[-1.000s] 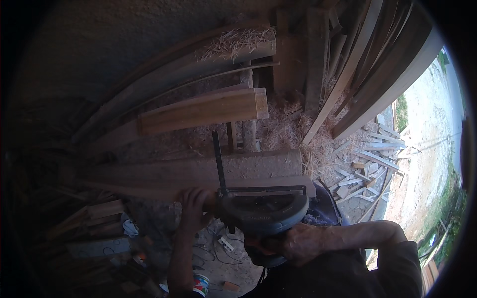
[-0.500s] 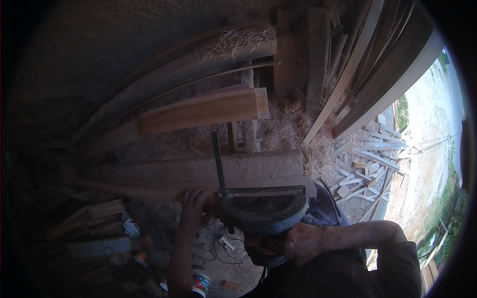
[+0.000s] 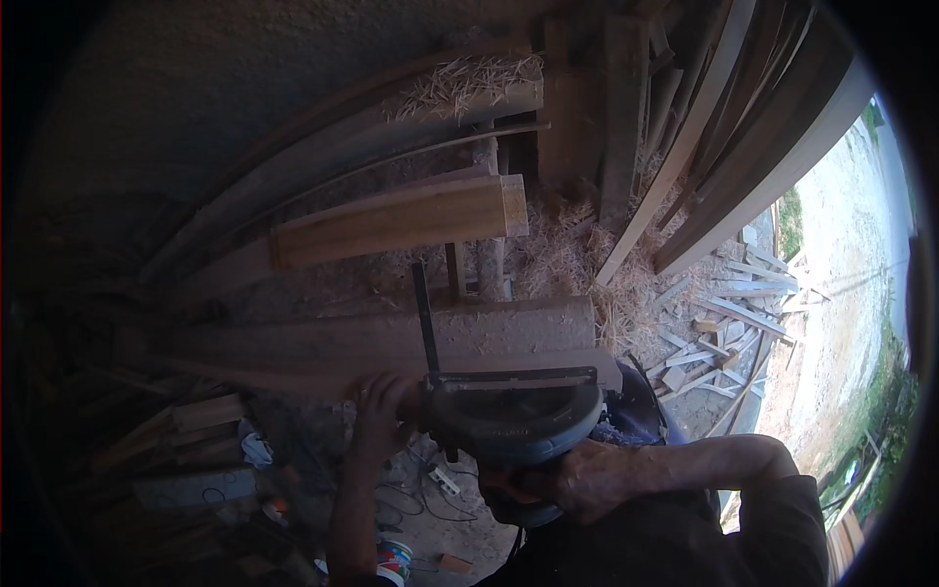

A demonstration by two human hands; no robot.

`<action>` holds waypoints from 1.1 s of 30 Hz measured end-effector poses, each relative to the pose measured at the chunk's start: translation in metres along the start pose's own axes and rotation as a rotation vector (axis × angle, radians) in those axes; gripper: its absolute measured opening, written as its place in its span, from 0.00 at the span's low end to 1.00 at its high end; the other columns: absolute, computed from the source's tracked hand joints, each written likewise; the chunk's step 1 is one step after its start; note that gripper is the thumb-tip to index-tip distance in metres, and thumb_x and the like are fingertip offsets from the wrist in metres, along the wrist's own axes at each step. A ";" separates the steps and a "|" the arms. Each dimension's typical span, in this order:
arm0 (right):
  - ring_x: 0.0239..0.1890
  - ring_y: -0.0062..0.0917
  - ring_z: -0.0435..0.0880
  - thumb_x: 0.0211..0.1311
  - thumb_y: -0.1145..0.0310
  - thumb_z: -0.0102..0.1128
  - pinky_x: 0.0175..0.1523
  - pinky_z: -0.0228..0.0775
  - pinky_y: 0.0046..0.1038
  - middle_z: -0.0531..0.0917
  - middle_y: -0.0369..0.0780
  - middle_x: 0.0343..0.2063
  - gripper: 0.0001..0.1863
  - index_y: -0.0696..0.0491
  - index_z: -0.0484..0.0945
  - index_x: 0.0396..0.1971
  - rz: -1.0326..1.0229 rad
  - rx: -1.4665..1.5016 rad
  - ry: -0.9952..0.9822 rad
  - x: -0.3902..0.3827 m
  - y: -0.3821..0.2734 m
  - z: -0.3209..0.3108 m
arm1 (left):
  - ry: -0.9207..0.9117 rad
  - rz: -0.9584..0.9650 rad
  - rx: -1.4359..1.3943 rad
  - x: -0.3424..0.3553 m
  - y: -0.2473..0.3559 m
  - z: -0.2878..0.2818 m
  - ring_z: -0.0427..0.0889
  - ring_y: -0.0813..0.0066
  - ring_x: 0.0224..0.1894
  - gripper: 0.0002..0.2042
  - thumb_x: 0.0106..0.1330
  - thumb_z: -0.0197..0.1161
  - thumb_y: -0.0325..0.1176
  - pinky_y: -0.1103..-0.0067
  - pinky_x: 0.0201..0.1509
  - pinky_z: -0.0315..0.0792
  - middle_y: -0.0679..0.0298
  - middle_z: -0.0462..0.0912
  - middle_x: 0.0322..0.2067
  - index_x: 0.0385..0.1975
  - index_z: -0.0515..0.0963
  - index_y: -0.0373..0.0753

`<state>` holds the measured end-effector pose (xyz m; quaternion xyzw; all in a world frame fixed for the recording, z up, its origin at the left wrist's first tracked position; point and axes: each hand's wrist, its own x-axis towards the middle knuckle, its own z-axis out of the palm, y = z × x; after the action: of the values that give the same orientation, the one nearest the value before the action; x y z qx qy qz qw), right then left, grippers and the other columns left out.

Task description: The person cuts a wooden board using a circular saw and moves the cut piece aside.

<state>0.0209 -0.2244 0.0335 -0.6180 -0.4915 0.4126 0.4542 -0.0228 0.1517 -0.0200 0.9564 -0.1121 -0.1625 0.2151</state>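
Observation:
A dark circular saw (image 3: 518, 421) rests along the near edge of a thick, dusty wooden board (image 3: 509, 331). A thin black guide bar (image 3: 424, 313) sticks out from its front across the board. My right hand (image 3: 592, 479) is wrapped around the rear handle, close to my body. At the saw's left end, my left hand (image 3: 380, 406) has its fingers curled around the front part, beside the board's edge. The blade is hidden beneath the housing, and dim light blurs the left fingers.
Beyond the board lies a squared beam (image 3: 401, 225), with a shaving-covered plank (image 3: 469, 93) farther back. Tall planks (image 3: 773, 157) lean at the right, above scattered offcuts (image 3: 724, 352). Below are a power strip (image 3: 445, 479) with cords and a paint bucket (image 3: 394, 560).
The saw and its guide bar have slid very slightly left along the board, both hands staying on the saw. Little else differs.

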 end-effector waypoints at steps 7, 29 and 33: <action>0.54 0.49 0.86 0.51 0.71 0.64 0.63 0.76 0.46 0.85 0.57 0.46 0.39 0.59 0.68 0.68 -0.005 -0.014 0.010 0.000 -0.003 -0.003 | 0.011 0.017 -0.023 -0.002 -0.003 0.001 0.66 0.44 0.67 0.41 0.43 0.77 0.25 0.52 0.72 0.62 0.54 0.72 0.62 0.63 0.70 0.42; 0.44 0.45 0.90 0.49 0.71 0.65 0.51 0.83 0.42 0.86 0.55 0.36 0.38 0.63 0.70 0.64 0.009 -0.058 0.018 -0.001 -0.001 0.004 | 0.035 0.029 -0.032 -0.001 -0.001 -0.001 0.67 0.44 0.67 0.41 0.42 0.77 0.24 0.52 0.71 0.63 0.53 0.73 0.62 0.62 0.70 0.40; 0.43 0.45 0.90 0.50 0.71 0.64 0.50 0.83 0.42 0.87 0.54 0.37 0.38 0.62 0.69 0.65 0.020 -0.023 -0.014 -0.001 -0.006 -0.005 | 0.038 0.026 -0.029 -0.002 -0.002 0.000 0.67 0.43 0.66 0.40 0.42 0.77 0.24 0.52 0.71 0.63 0.53 0.73 0.61 0.62 0.70 0.40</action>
<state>0.0243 -0.2252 0.0408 -0.6252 -0.4931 0.4158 0.4394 -0.0247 0.1540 -0.0203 0.9545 -0.1181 -0.1432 0.2333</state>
